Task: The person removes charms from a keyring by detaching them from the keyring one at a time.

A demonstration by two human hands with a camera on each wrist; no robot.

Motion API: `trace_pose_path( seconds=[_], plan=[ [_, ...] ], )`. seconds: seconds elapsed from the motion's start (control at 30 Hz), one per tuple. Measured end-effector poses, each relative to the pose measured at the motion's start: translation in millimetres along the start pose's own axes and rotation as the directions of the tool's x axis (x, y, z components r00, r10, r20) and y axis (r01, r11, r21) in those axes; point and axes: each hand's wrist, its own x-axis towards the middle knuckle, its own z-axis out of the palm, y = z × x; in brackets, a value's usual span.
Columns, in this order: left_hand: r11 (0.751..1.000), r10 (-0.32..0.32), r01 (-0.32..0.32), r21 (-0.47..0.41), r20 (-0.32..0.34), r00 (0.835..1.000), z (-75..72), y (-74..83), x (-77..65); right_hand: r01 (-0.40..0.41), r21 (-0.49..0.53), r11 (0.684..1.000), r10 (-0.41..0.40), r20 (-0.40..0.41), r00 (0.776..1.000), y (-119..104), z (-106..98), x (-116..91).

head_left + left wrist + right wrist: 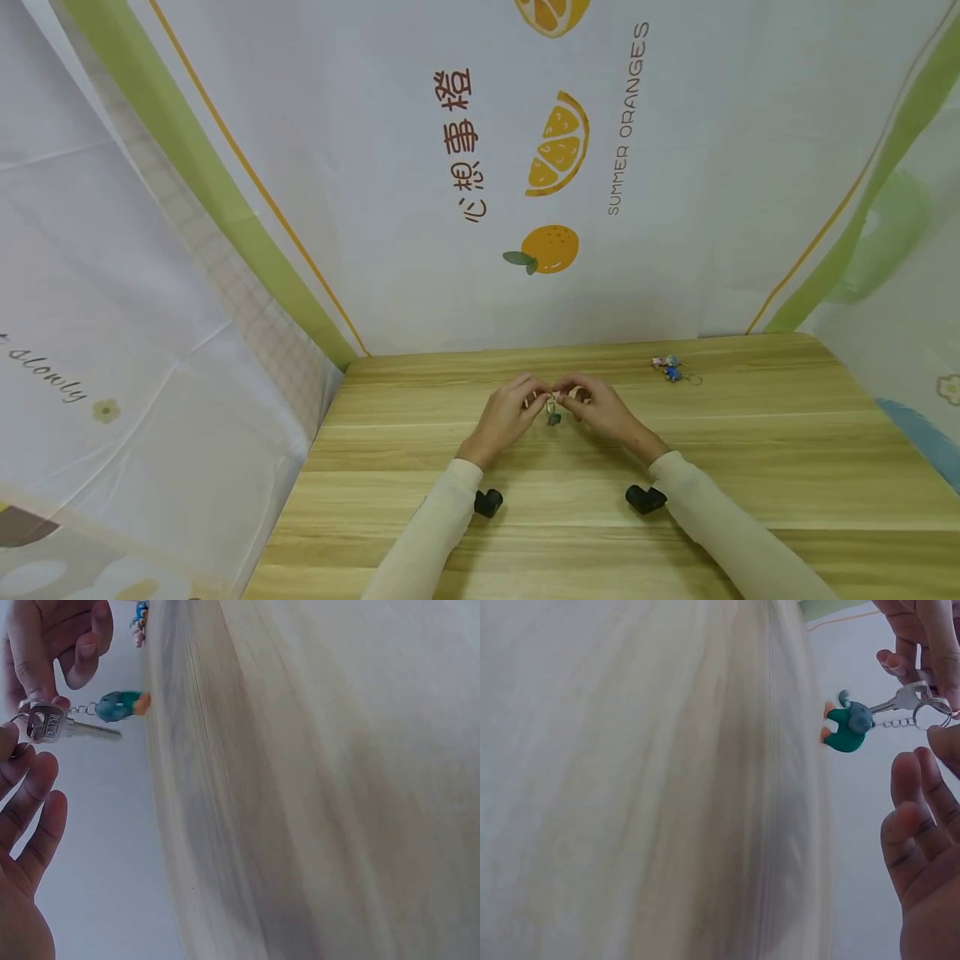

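Observation:
Above the tabletop, my left hand [506, 414] and right hand [606, 410] meet at a metal key ring [915, 715]. Thumb and fingers of each hand pinch it from opposite sides. On the ring is a silver key [49, 723], its blade pointing away from the fingers. A short chain links the ring to a small green figure [847, 729] with a grey head and orange feet, which dangles below the hands. The exact spot where the fingertips grip the ring is partly hidden.
More small keychain figures lie on the wooden table [420, 383] at the back right, one blue [672, 375] with a ring beside it, one pinkish [663, 362]. Black wrist devices [645, 499] sit at both sleeves. A printed white cloth [405, 275] hangs behind the table.

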Motion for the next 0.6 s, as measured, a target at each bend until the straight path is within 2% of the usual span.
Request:
trace_pose_path(
  seconds=[0.2, 0.37, 0.6],
  plan=[
    [1.0, -0.008, 0.008, 0.0, 0.001, 1.0, 0.6, -2.0, -0.1, 0.065, -0.024, 0.998, -0.065, 0.005, 0.998, -1.2, 0.6, 0.4],
    [1.0, 0.002, -0.002, -0.013, -0.006, 1.0, 1.2, -1.2, -0.1, 0.072, -0.05, 0.996, -0.072, -0.001, 0.997, -3.3, 0.7, 0.2],
    [0.999, -0.028, 0.029, -0.032, 0.017, 0.999, 0.1, 1.9, 0.4, 0.087, -0.063, 0.994, -0.088, -0.018, 0.996, -1.9, 0.0, -0.8]
  ],
)
